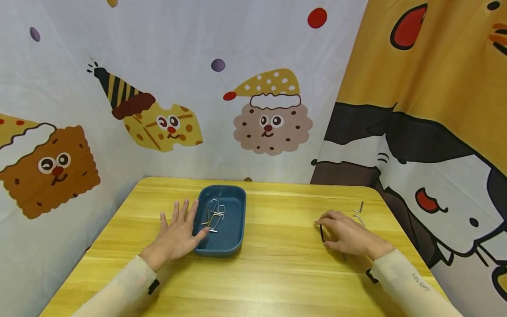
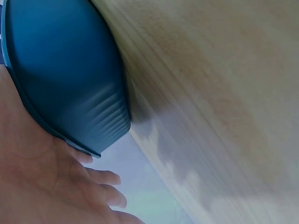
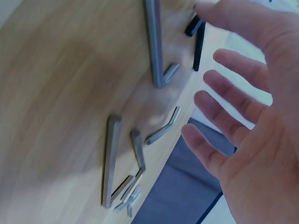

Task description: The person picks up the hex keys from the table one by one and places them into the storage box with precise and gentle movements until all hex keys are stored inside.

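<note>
In the head view, my left hand (image 1: pixel 176 235) lies with straight, spread fingers against the left side of a blue tray (image 1: pixel 236 224); the left wrist view shows the palm along the tray's rim (image 2: pixel 56 133). Several silver L-shaped hex keys (image 1: pixel 215 215) lie jumbled inside it. My right hand (image 1: pixel 348 234) is over the table's right side, its thumb and forefinger near the two ends of a black hex key (image 1: pixel 321 233). From the right wrist, the fingers look loose and apart, with the thumb tip close to the black hex key (image 3: pixel 199 46).
Beyond the right hand lie two silver hex keys (image 1: pixel 358 216). A larger grey hex key (image 3: pixel 155 44) and several others sit on the wooden table (image 1: pixel 277 273). A cartoon-printed curtain (image 1: pixel 190 35) hangs behind the table and along its sides.
</note>
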### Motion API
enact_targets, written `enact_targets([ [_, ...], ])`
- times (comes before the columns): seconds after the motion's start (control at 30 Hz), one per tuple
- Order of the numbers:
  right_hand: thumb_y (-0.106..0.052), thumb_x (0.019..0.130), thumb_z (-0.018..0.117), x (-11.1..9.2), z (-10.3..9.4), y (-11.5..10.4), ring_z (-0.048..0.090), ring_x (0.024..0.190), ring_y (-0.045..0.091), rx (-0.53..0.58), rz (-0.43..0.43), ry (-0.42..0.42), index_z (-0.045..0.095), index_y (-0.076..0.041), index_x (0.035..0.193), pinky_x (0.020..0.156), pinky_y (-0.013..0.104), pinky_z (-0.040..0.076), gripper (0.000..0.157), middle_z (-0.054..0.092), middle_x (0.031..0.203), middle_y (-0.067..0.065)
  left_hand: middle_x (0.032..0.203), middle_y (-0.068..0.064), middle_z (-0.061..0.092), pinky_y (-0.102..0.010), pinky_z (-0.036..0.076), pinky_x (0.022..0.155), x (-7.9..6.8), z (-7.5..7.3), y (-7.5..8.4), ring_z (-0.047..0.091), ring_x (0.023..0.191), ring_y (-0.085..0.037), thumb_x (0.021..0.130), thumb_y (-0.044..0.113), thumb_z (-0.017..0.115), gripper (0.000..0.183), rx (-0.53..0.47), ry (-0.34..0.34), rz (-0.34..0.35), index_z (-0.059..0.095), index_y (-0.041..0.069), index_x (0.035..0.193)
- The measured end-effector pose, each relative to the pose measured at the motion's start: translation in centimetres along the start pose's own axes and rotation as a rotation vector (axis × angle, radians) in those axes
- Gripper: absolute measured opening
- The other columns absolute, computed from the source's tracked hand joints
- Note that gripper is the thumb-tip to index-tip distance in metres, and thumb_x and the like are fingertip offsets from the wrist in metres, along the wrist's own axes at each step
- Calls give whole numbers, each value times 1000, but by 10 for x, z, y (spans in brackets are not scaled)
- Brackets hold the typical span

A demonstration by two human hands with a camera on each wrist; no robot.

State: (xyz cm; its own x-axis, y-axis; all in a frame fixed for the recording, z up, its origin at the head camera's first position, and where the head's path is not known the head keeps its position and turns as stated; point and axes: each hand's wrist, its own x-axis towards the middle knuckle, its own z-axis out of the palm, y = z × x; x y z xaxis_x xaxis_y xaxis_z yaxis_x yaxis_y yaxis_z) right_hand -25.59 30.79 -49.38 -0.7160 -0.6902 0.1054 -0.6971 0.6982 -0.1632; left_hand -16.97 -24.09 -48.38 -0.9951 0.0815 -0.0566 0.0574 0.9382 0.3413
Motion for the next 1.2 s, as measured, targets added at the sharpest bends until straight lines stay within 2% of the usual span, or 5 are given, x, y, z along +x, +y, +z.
enact_targets([
  [0.13, -24, 96, 98, -2, 0, 6, 69, 143, 38, 14, 10, -31, 77, -14, 151, 118, 67, 60, 59, 73, 155, 7, 195, -30, 6, -95, -6, 133, 0, 1, 1, -5, 180, -61, 116, 64, 60, 103, -1, -3, 0, 11, 9, 189],
  [0.47, -37, 99, 96, -10, -1, 16, 64, 151, 45, 81, 65, -71, 78, -15, 151, 122, 73, 55, 59, 70, 164, 11, 195, -29, 6, -95, -4, 133, 2, 2, 6, -5, 180, -61, 116, 64, 60, 103, 0, 8, 12, 11, 10, 189],
  [0.87, -41, 104, 91, -6, 1, 23, 64, 151, 46, 139, 72, -64, 78, -15, 151, 122, 74, 54, 56, 71, 161, 9, 195, -29, 7, -95, -3, 133, 0, -1, 4, -5, 180, -61, 116, 65, 59, 103, -1, 15, 14, 12, 9, 189],
  [1.03, -39, 104, 92, -5, 3, 21, 67, 148, 42, 107, 69, -52, 80, -17, 148, 122, 71, 56, 51, 74, 157, 7, 195, -29, 6, -95, -7, 133, 0, -1, 2, -5, 180, -60, 116, 64, 60, 103, -5, 13, 8, 11, 10, 189],
  [1.2, -34, 100, 95, -2, 4, 17, 71, 141, 41, 55, 49, -31, 85, -21, 139, 117, 69, 60, 42, 77, 150, 7, 195, -30, 7, -95, -5, 133, -1, 0, 0, -5, 180, -61, 116, 63, 60, 103, 2, 11, 8, 11, 9, 189],
])
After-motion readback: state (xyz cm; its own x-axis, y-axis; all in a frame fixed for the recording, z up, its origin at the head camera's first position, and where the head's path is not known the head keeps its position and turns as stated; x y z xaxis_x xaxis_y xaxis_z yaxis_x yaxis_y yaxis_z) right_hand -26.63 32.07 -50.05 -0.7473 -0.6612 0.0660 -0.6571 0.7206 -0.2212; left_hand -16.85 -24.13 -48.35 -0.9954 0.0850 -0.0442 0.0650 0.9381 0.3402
